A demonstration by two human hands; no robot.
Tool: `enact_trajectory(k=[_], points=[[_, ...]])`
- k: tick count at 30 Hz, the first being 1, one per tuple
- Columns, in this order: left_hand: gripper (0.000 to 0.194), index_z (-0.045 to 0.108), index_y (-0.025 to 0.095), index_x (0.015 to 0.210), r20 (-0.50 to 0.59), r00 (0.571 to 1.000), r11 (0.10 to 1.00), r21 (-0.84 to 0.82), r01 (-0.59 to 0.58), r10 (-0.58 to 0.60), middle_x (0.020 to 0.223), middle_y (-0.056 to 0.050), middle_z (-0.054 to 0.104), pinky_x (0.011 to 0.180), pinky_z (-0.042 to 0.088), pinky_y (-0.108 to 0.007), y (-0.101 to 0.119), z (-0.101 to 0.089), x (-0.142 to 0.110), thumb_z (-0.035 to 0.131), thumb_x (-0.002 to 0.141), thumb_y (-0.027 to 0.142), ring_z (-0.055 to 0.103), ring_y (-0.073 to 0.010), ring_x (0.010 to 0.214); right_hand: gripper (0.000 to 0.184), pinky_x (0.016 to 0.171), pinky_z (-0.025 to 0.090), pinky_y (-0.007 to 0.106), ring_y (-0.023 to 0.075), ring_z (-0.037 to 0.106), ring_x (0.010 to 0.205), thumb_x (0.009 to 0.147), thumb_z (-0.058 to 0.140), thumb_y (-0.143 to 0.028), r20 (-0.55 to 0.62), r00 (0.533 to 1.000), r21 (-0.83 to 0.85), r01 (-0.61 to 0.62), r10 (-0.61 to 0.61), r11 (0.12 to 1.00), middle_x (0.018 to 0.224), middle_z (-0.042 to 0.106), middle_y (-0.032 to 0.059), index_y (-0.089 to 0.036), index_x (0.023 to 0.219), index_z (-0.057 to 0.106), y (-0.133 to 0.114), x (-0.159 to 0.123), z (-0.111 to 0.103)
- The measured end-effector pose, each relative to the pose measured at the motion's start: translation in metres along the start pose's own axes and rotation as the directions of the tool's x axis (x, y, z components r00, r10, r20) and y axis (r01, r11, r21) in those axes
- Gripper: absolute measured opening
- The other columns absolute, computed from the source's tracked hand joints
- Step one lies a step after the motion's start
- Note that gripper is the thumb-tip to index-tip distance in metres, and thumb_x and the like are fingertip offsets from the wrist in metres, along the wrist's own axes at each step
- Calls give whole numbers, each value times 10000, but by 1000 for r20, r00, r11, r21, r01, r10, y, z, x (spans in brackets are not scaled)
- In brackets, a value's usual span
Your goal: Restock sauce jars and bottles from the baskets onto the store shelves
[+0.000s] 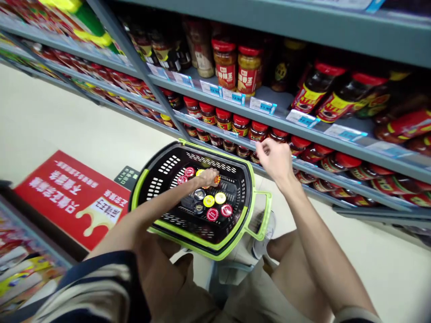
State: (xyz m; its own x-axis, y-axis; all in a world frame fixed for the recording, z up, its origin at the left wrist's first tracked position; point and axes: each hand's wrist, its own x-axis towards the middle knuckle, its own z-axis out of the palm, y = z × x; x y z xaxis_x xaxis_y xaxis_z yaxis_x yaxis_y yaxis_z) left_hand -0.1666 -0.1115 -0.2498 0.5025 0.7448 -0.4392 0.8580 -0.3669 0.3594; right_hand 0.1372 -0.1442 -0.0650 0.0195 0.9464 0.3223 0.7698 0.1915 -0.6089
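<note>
A black shopping basket (235, 237) with a lime-green rim stands in front of my legs, its green handle folded out to the right. Inside, several jars (208, 200) stand upright with red, yellow and dark lids showing. My left hand (209, 177) reaches down into it, fingers closed round a jar with an orange-red lid (217, 180), mostly hidden by the hand. My right hand (274, 157) is raised in front of the lower shelf, fingers curled in towards the thumb, with nothing visible in them. Behind it are rows of red-lidded sauce jars (240, 125).
A grey shelf unit (202, 87) runs across the front, with larger jars (247, 69) and price tags above. On the floor at left lies a red sign (74, 197) with white lettering. Another shelf of packets (27, 278) is at lower left. My shoe (264, 233) is beside the basket handle.
</note>
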Motion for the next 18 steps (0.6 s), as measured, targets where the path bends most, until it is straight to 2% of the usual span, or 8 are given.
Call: enact_trajectory(k=[4,7,9,11,12,14,16,18], points=[[637,712,157,1396,-27,977,922,-324,-211,214,1375,-148,703,1070,565,-369,21,-102,-77,897,790,224,701,-273,1232,257,998,605,416,244,809,1000,1004,716,-392,355,925,374,-7,-136,928,1088,856,106,-180,1109,814,-14,-14,22],[647,711,267,1452,-145,940,681,-655,-326,310,1532,-149,618,1064,600,-438,57,-168,-150,891,832,235,670,-314,1352,497,1098,599,473,275,769,1206,917,830,-528,546,814,584,-201,-197,787,1362,794,116,-216,1301,786,-35,-29,26],[647,735,277,1437,-223,928,597,-716,-363,297,1587,-144,590,1138,572,-458,78,-193,-185,919,819,219,617,-328,1445,579,1031,639,467,268,784,1139,919,789,-666,641,726,671,-374,-249,640,1290,816,94,-233,1303,785,-52,-40,22],[749,704,276,1494,-323,907,505,-755,-418,270,1618,-154,589,1219,521,-482,91,-201,-201,955,791,217,577,-341,1499,628,945,666,454,262,797,1033,938,720,-749,652,692,740,-490,-310,461,1155,833,84,-222,1272,782,-69,-51,16],[803,671,277,1536,-391,891,445,-772,-454,231,1630,-161,590,1243,503,-496,96,-199,-202,965,789,239,576,-345,1504,642,918,670,454,265,798,1008,951,684,-771,626,714,773,-512,-315,375,1124,829,88,-214,1256,774,-77,-56,14],[781,655,254,1545,-557,829,329,-777,-536,36,1614,-177,617,1249,499,-520,105,-185,-194,952,827,332,623,-341,1458,609,940,662,457,270,788,1053,975,658,-754,509,827,852,-442,-240,281,1182,807,99,-222,1262,733,-90,-63,12],[600,737,183,1413,-640,738,242,-767,-595,-214,1514,-204,695,1213,531,-541,118,-160,-181,875,908,475,701,-338,1353,555,1040,626,463,268,753,1163,948,737,-681,322,941,895,-266,-104,359,1298,760,98,-252,1292,659,-99,-68,15],[579,765,144,1345,-605,736,160,-794,-587,-302,1459,-224,726,1177,557,-575,134,-133,-170,781,967,582,722,-359,1319,611,1137,569,479,267,708,1228,855,873,-575,105,994,826,-103,29,555,1342,712,91,-268,1294,580,-105,-74,22]])
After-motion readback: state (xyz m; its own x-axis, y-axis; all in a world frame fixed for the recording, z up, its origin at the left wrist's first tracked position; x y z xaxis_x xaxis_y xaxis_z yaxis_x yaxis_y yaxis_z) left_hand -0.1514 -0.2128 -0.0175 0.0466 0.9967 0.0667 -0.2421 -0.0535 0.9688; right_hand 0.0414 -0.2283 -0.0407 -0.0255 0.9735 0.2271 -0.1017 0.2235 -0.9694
